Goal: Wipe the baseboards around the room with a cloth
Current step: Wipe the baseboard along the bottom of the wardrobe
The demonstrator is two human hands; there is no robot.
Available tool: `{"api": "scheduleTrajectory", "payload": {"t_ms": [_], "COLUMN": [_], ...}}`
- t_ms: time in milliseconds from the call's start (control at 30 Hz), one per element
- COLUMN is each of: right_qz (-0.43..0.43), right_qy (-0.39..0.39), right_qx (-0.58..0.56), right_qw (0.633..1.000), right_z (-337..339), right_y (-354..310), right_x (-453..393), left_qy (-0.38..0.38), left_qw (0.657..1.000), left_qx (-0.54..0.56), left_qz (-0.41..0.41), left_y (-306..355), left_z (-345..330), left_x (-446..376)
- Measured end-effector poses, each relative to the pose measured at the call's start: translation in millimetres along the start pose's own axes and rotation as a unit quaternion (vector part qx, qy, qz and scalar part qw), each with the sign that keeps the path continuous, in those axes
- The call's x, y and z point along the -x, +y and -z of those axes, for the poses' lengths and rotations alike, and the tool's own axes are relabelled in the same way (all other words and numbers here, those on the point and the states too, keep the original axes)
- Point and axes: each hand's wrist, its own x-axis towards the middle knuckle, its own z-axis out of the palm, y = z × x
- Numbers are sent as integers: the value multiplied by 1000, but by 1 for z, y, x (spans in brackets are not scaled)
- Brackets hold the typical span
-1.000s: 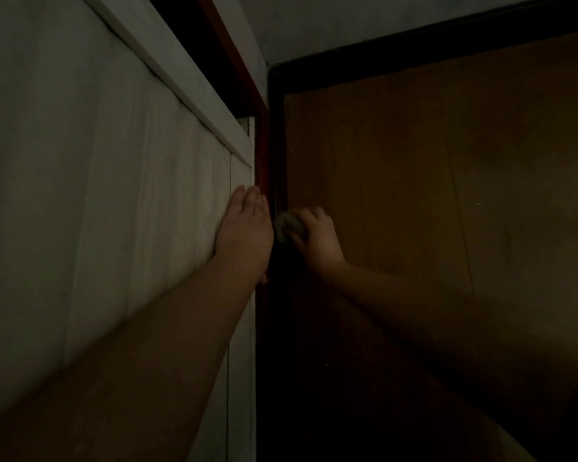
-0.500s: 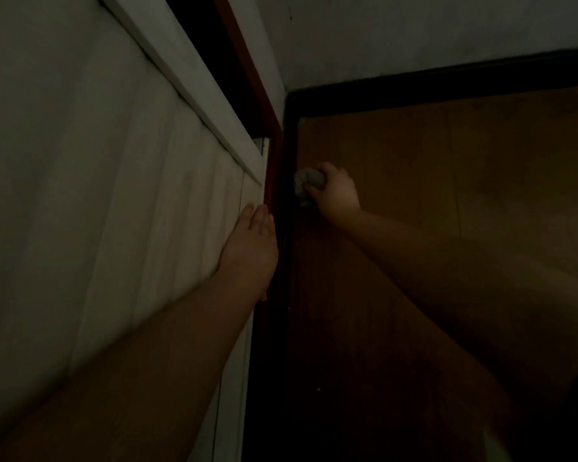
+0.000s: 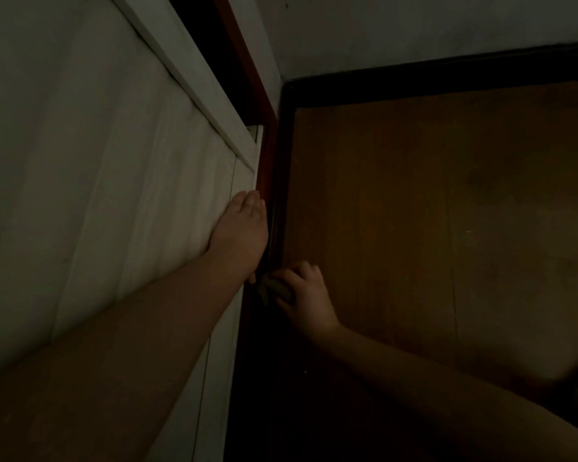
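The right hand (image 3: 302, 295) has slid back down the dark baseboard (image 3: 276, 228), nearer than half a second ago. Its fingers curl round a small grey cloth (image 3: 271, 288) and press it on the baseboard, low by the floor (image 3: 414, 228). The left hand (image 3: 242, 233) has stayed flat on the white panel (image 3: 114, 195), fingers straight and close together. Further off, the baseboard turns a corner (image 3: 286, 86) under a pale wall (image 3: 414, 28).
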Motion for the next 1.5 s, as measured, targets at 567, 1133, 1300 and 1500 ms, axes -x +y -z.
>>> {"api": "scheduleTrajectory", "payload": {"t_ms": [567, 1133, 1300, 1500], "right_qz": [27, -71, -78, -77], "right_qy": [73, 57, -4, -30], "right_qx": [132, 103, 71, 38], "right_qw": [988, 990, 994, 996], "right_z": [51, 100, 78, 67], "right_y": [-6, 21, 44, 54], "right_x": [-135, -196, -117, -55], "left_qy": [20, 38, 34, 4], "left_qw": [1000, 997, 997, 998], "left_qx": [17, 67, 62, 65], "left_qz": [-14, -14, -4, -2], "left_y": [0, -1, 0, 0], "left_z": [2, -2, 0, 4], "left_x": [1, -3, -2, 0]}}
